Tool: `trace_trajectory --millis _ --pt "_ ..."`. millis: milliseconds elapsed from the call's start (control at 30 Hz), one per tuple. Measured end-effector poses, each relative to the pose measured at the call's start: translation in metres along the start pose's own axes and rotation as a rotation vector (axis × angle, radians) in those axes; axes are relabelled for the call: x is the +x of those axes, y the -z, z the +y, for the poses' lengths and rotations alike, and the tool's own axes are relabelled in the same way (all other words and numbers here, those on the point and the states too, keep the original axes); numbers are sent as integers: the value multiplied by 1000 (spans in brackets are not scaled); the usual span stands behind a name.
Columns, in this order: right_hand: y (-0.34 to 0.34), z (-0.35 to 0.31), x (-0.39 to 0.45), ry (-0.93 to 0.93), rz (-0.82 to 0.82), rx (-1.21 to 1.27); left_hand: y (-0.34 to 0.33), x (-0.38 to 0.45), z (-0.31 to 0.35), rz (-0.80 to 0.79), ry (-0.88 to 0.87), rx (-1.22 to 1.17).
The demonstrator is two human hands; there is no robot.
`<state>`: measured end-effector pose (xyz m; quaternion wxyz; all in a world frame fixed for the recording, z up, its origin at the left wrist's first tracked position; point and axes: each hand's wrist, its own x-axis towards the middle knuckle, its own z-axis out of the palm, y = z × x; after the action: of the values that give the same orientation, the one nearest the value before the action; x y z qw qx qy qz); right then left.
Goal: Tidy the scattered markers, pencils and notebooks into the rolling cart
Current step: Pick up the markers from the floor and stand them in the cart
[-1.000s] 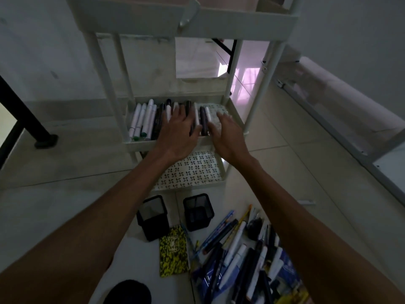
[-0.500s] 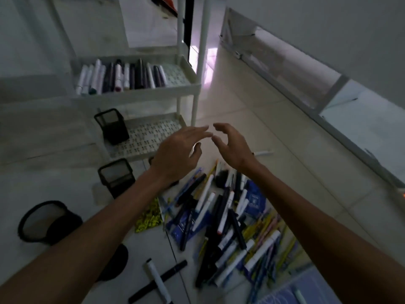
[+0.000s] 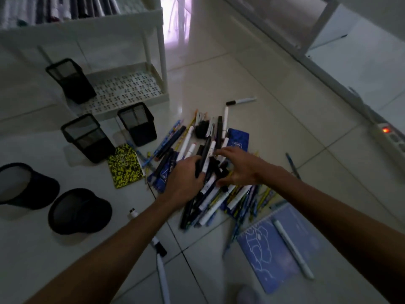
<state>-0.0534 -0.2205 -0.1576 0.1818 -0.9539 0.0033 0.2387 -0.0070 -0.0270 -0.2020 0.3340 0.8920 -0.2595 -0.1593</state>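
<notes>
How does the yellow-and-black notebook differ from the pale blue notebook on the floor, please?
The yellow-and-black notebook has a busy speckled cover, while the pale blue notebook carries a white line drawing. The pale blue one looks larger, though it also lies nearer the camera. A white pen lies across the pale blue one; the yellow-and-black one's cover is bare. The yellow-and-black one lies nearer the cart. Both lie flat and closed on the floor.

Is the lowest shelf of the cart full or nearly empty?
Nearly empty: the bottom shelf holds only one black mesh cup; its patterned floor is otherwise bare.
</notes>
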Motion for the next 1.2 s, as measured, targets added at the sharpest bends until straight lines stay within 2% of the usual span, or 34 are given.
trace_trajectory --millis 100,167,433,700,767,900,967,1067,1200 --pt "-25 5 -1 -69 261 51 -12 5 -6 -16 93 43" --pt "-38 4 -1 -133 352 106 -15 9 -6 -8 117 66" --pt "-47 0 2 -198 247 340 -18 27 2 6 138 217" --pt "-37 7 3 -137 246 449 -24 22 15 -181 144 558" --pt "-33 11 -2 -16 218 349 -22 22 12 -191 123 553" --pt "-30 7 -9 208 73 -46 -15 30 1 -255 112 353" --pt "-32 1 -6 299 34 -240 -10 31 -2 -198 146 242" --pt "-35 -5 2 351 9 -508 -1 28 -8 -76 171 102" --pt "-37 -10 16 367 -30 -604 10 25 -13 -9 214 -90"
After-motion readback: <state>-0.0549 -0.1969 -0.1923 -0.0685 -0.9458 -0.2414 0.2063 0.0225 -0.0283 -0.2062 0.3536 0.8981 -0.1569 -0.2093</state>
